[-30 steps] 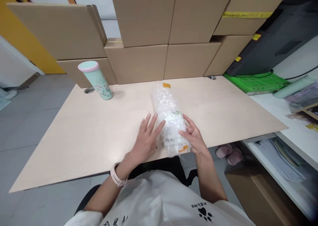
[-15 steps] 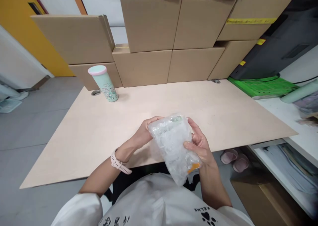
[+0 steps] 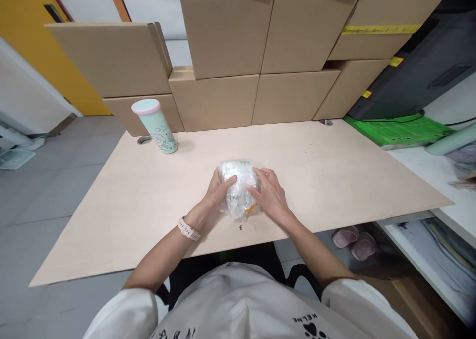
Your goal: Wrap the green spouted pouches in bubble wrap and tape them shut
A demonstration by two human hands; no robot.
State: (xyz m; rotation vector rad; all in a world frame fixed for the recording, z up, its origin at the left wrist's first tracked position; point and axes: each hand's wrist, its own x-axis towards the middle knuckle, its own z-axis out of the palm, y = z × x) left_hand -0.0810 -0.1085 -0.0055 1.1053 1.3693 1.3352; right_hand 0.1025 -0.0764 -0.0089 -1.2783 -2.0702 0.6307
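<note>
A clear, crinkled bubble-wrap package with an orange patch near its lower right lies on or just over the wooden table, close to the front edge. My left hand grips its left side, thumb on top and the other fingers mostly hidden behind the side. On the right, my right hand clasps the package with thumb and fingers at its edge. What is inside the wrapping cannot be made out. A mint-green tumbler with a pink rim stands at the back left of the table.
Cardboard boxes are stacked along the table's back edge. To the right are a green plastic crate, a dark case and a white shelf. Pink slippers sit on the floor below right.
Both hands have moved the package forward and left, away from my body and down to the table. It now looks more compact, and both thumbs are over its top.
</note>
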